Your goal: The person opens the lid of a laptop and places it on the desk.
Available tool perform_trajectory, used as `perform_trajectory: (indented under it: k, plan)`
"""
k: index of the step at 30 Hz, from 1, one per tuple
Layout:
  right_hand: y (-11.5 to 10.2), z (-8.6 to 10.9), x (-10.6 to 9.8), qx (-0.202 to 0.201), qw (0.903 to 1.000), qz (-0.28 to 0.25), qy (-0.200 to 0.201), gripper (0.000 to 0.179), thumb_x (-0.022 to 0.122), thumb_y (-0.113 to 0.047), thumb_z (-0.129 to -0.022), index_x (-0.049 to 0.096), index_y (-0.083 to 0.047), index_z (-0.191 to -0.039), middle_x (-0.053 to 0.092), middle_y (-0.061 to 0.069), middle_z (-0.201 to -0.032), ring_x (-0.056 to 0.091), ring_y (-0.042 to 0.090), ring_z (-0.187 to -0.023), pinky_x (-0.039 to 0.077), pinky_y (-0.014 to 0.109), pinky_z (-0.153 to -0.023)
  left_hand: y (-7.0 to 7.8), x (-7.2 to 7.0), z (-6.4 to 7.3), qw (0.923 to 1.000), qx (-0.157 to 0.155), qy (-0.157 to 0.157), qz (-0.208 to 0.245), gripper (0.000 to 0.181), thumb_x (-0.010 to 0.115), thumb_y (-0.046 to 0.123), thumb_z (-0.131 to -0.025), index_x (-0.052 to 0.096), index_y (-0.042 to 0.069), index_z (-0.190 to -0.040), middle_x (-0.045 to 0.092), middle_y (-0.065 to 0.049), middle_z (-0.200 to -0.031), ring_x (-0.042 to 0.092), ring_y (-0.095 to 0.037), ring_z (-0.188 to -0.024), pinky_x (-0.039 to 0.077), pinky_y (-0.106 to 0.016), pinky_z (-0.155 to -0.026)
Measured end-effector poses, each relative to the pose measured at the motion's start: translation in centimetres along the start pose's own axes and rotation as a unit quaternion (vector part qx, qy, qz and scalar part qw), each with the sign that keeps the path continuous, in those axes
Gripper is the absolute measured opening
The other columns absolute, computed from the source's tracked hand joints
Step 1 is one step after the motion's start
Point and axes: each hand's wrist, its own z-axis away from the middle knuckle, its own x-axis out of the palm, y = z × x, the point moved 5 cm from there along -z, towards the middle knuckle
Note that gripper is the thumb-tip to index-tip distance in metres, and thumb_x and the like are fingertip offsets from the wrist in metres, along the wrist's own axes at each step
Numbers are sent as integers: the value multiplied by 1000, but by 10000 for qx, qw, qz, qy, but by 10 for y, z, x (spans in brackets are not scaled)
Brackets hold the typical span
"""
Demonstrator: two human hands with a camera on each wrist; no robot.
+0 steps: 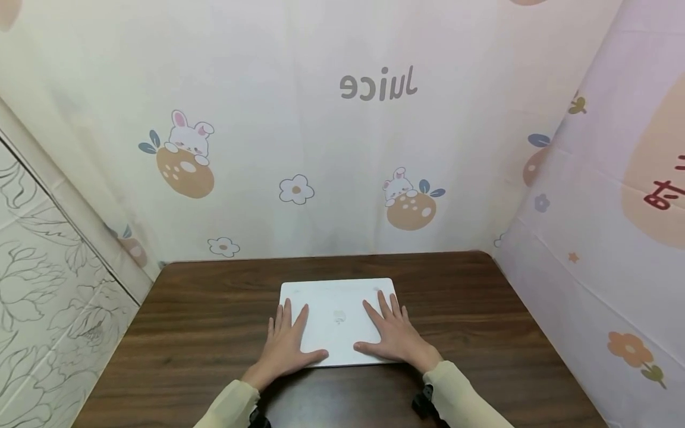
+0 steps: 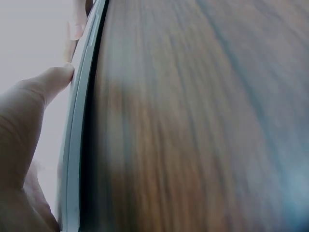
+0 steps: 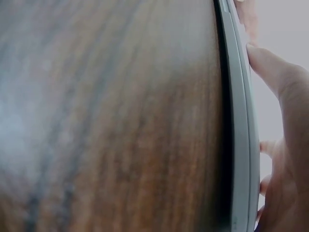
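Note:
A closed silver-white laptop [image 1: 339, 333] with a faint apple logo lies flat on the brown wooden table [image 1: 214, 309]. My left hand [image 1: 286, 345] rests on the left part of its lid, fingers straight and spread, thumb near the front edge. On the right part of the lid lies my right hand [image 1: 396, 336], also flat with spread fingers. In the left wrist view the left thumb [image 2: 55, 79] touches the lid beside the laptop's thin front edge [image 2: 79, 125]. The right wrist view shows the right thumb [image 3: 270, 67] on the lid near that same edge.
Behind the table hangs a pale curtain [image 1: 332, 226] printed with rabbits and flowers. A similar printed curtain [image 1: 578, 309] borders the right side, and a white panel with line-drawn flowers [image 1: 53, 297] stands at the left. Dark wrist straps [image 1: 423, 404] sit at the sleeves.

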Motion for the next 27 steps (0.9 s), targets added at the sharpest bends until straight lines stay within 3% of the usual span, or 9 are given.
perform_trajectory:
  k: [5, 14, 21, 27]
  plan:
    - [-2, 0, 1, 8, 10000, 78, -24, 107, 55, -85, -82, 27, -24, -165, 2, 19, -173, -4, 49, -158, 14, 76, -118, -9, -10, 8, 10000, -29, 51, 72, 124, 74, 80, -71, 29, 11, -163, 5, -32, -169, 5, -56, -155, 17, -72, -120]
    - [-1, 0, 2, 61, 9999, 96, -17, 108, 55, -86, -81, 27, -24, -165, 3, 19, -173, -3, 49, -158, 14, 76, -118, -32, -32, 25, 9997, -134, 185, 52, 136, 75, 83, -67, 20, 5, -165, 15, -29, -169, 8, -54, -155, 15, -77, -117]
    - [-1, 2, 1, 63, 9999, 97, -3, 108, 56, -86, -81, 27, -24, -165, 3, 19, -173, -3, 50, -157, 9, 78, -118, -45, -32, 33, 9999, -102, -13, 127, 138, 74, 84, -67, 19, 3, -164, 17, -30, -168, 11, -53, -155, 13, -75, -119]
    - [-3, 3, -4, 24, 10000, 69, -32, 107, 58, -83, -82, 28, -22, -165, 5, 20, -173, -1, 51, -157, 8, 77, -119, -49, -24, 34, 9987, -295, -418, 49, 143, 72, 86, -66, 10, 3, -165, 8, -26, -171, 4, -50, -157, 2, -72, -121]
